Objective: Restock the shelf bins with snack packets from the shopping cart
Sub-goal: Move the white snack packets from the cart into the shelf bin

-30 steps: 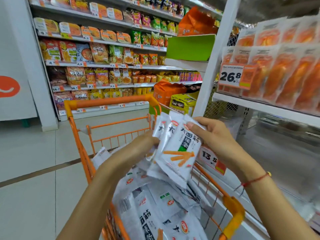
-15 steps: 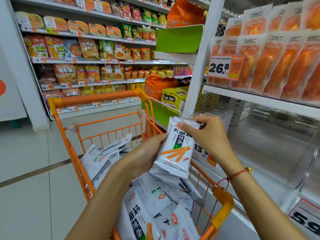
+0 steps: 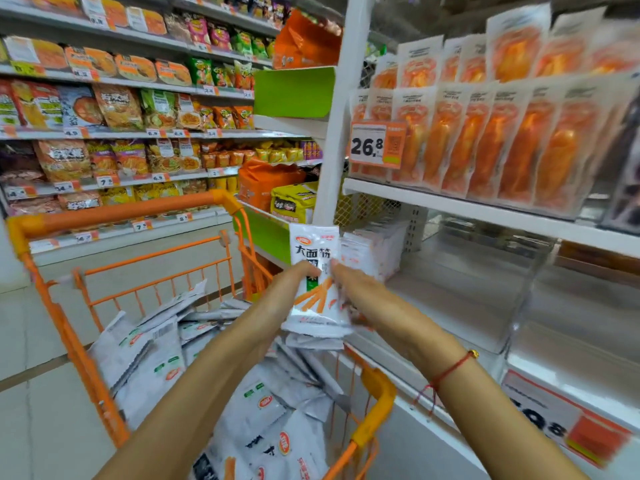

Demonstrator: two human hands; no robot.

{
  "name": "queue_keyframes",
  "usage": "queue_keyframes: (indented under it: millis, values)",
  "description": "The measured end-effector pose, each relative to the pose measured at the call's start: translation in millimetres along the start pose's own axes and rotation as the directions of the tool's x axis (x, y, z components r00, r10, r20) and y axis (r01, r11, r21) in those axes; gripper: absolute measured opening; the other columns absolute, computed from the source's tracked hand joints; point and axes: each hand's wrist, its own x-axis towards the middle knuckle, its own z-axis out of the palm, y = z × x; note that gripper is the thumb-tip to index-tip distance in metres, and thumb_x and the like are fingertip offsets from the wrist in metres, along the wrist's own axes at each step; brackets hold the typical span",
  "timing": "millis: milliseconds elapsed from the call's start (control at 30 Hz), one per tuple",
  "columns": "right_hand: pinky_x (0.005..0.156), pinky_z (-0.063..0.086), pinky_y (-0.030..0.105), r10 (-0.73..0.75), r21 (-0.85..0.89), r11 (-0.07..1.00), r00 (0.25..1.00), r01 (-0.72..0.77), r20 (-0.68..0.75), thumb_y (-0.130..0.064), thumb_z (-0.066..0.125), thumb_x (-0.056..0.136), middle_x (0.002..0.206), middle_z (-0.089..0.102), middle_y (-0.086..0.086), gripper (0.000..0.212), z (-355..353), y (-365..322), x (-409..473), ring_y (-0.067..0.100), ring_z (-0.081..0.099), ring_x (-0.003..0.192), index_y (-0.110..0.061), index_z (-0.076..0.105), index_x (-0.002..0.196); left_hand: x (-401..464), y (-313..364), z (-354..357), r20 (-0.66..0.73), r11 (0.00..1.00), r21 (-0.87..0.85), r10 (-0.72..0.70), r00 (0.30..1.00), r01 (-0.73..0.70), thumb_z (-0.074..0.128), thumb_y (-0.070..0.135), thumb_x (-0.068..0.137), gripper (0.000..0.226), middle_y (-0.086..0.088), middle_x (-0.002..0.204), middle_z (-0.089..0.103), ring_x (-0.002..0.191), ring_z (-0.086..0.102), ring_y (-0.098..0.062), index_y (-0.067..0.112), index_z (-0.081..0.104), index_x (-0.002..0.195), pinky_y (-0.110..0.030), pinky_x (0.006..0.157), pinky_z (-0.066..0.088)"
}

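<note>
Above loose packets (image 3: pixel 263 407) piled in the cart (image 3: pixel 375 393) at 6 o'clock, the left hand (image 3: pixel 284 289) and right hand (image 3: pixel 360 289) each clamp their grip on an upright stack (image 3: pixel 313 271), with the clear bin (image 3: pixel 485 299) at 3 o'clock beyond.

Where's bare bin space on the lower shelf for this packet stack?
Free: the clear bin floor right of the standing white packets, and the next bin rightward. Crowded: the upper shelf of orange packs and the cart, heaped with packets.
</note>
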Motion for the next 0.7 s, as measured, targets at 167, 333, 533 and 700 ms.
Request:
queue_keyframes:
  millis: [167,333,533,700]
  values:
    - [0.102,0.044,0.043,0.106,-0.041,0.993,0.994,-0.106,-0.017,-0.048,0.034,0.098,0.129,0.057,0.007,0.042,-31,3,9,0.023,0.054,0.116,-0.021,0.056,0.12,23,27,53,-0.008,0.997,0.016,0.071,0.997,-0.071,0.035,0.003,0.098,0.041,-0.031,0.136,0.046,0.085,0.046,-0.017,-0.008,0.039,0.137,-0.026,0.053,0.036]
    - [0.061,0.048,0.023,0.26,0.223,0.94,0.965,-0.258,0.021,-0.035,0.037,0.097,0.079,0.061,0.0,0.023,-78,8,21,0.015,0.057,0.067,-0.023,0.054,0.087,45,39,97,0.045,1.0,0.031,-0.001,0.999,-0.001,0.03,0.015,0.098,0.027,-0.015,0.089,0.056,0.073,0.051,-0.025,0.008,0.054,0.086,-0.026,0.076,0.046]
    - [0.065,0.051,0.03,0.305,0.361,0.89,0.952,-0.279,-0.016,-0.021,0.036,0.096,0.077,0.065,0.01,0.027,-117,13,58,0.022,0.062,0.064,-0.008,0.056,0.083,85,44,124,0.119,0.974,0.175,-0.164,0.979,0.142,0.04,0.027,0.091,0.026,-0.012,0.078,0.061,0.068,0.054,-0.024,0.007,0.056,0.084,-0.029,0.074,0.044]
    - [0.044,0.038,0.016,0.399,0.142,0.915,0.9,-0.378,-0.177,-0.014,0.036,0.1,0.046,0.054,0.003,0.035,-136,24,93,0.008,0.047,0.035,-0.011,0.042,0.066,129,44,149,0.146,0.974,0.202,-0.138,0.98,0.107,0.031,0.01,0.103,0.032,-0.011,0.113,0.04,0.074,0.043,-0.017,-0.001,0.043,0.131,-0.023,0.065,0.038]
